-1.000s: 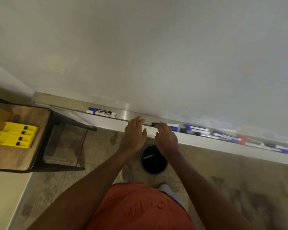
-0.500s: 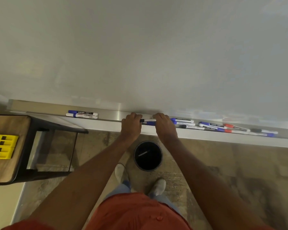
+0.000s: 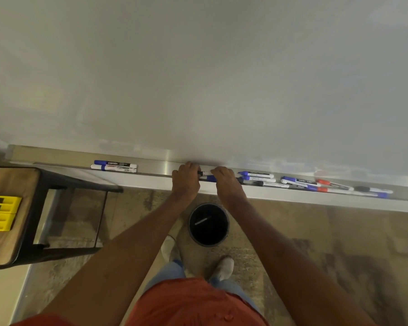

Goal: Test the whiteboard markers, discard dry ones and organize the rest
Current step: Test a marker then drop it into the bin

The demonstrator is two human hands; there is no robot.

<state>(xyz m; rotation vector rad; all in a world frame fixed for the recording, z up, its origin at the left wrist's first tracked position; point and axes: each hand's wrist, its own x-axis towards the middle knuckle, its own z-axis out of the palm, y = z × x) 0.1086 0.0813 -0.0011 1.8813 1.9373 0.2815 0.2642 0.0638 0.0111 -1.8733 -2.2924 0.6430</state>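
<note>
A big whiteboard (image 3: 210,78) fills the upper view, with a metal tray (image 3: 160,167) along its bottom edge. My left hand (image 3: 185,182) and my right hand (image 3: 226,182) sit side by side on the tray, both curled around markers (image 3: 206,175) that lie between them; a black tip and a blue cap show in the gap. Two blue-capped markers (image 3: 114,165) lie together at the tray's left. To the right, several blue, black and red markers (image 3: 316,183) lie in a loose row.
A black round bin (image 3: 209,224) stands on the floor below my hands, with one marker inside it. A wooden side table (image 3: 7,217) at the left carries yellow holders (image 3: 0,216). My feet stand on patterned carpet near the bin.
A second ago my hands lay flat on the tray edge; they have since curled around the markers between them. Over the last half second they barely move. The camera has tilted.
</note>
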